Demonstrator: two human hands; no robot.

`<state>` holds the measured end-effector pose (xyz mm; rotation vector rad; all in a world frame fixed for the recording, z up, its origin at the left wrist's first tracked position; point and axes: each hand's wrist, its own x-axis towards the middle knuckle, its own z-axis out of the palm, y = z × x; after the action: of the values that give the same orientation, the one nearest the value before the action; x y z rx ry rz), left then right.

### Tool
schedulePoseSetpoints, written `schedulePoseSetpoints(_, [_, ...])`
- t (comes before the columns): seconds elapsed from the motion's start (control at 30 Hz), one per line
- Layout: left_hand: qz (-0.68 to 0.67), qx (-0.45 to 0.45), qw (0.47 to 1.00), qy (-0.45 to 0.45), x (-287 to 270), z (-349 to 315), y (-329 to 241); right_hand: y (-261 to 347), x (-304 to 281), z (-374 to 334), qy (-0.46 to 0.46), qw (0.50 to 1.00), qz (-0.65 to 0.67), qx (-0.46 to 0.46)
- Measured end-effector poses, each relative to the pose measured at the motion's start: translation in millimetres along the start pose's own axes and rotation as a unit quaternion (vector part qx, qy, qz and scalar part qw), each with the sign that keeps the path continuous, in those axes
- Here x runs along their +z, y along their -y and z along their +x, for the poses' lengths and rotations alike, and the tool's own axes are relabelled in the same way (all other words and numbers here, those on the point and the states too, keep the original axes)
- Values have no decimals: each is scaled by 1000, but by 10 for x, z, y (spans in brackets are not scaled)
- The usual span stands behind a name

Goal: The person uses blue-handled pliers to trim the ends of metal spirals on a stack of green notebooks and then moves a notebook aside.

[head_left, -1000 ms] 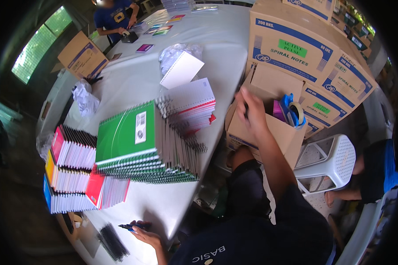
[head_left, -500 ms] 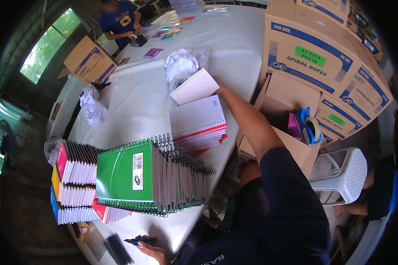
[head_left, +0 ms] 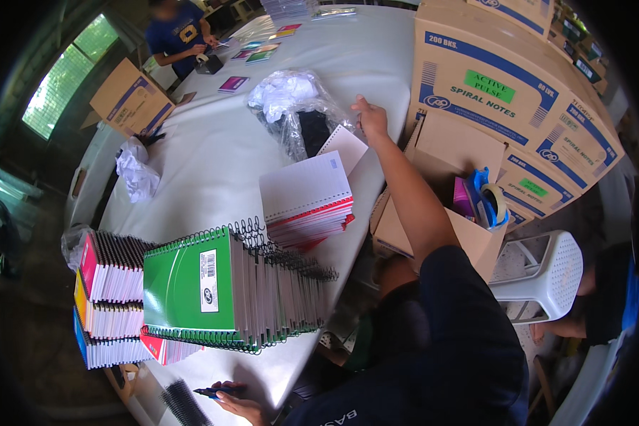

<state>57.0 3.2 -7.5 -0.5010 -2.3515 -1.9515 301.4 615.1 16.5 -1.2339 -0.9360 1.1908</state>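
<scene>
My left hand (head_left: 242,403), low in the view, is closed around a dark pair of pliers (head_left: 213,391) with blue on it. Beside the jaws lies a bundle of black wire coils (head_left: 183,402). My right hand (head_left: 371,121) reaches far across the table, fingers apart, with nothing visible in them. Just below it, a loose punched sheet stack (head_left: 348,150) leans behind a pile of ruled, punched pages with red covers (head_left: 305,192). Nearer stands a long row of spiral notebooks (head_left: 188,284), green cover in front, many coils sticking out on top.
Red, yellow and blue notebooks (head_left: 110,323) are stacked at the left. Crumpled paper in clear plastic (head_left: 284,92) lies beyond the pages. An open carton (head_left: 440,231) holding tape, large cartons (head_left: 490,85) and a white stool (head_left: 539,277) stand right. Another person (head_left: 181,35) works at the far end.
My right hand has let go of the punched sheets and moved away from them. The sheets now rest lower, behind the page pile. My left hand keeps its hold on the pliers.
</scene>
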Motion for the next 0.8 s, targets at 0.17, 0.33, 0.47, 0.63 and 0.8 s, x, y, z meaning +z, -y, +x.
schedulePoseSetpoints(0.17, [-20,7,1000,6,29,13,-8,345,-30,-501,70,981,-43,-176])
schedulePoseSetpoints(0.33, [-58,-22,998,19,145,-25,-119,583,341,-567,219,971,68,62])
schedulePoseSetpoints(0.47, [-92,-22,995,30,201,1,-104,626,398,-379,267,954,72,112])
schedulePoseSetpoints(0.63, [-93,-26,995,5,83,-39,-128,947,317,-739,395,918,25,37])
schedulePoseSetpoints(0.8, [-71,-65,988,122,163,15,-279,2163,259,-1910,398,840,-119,-350])
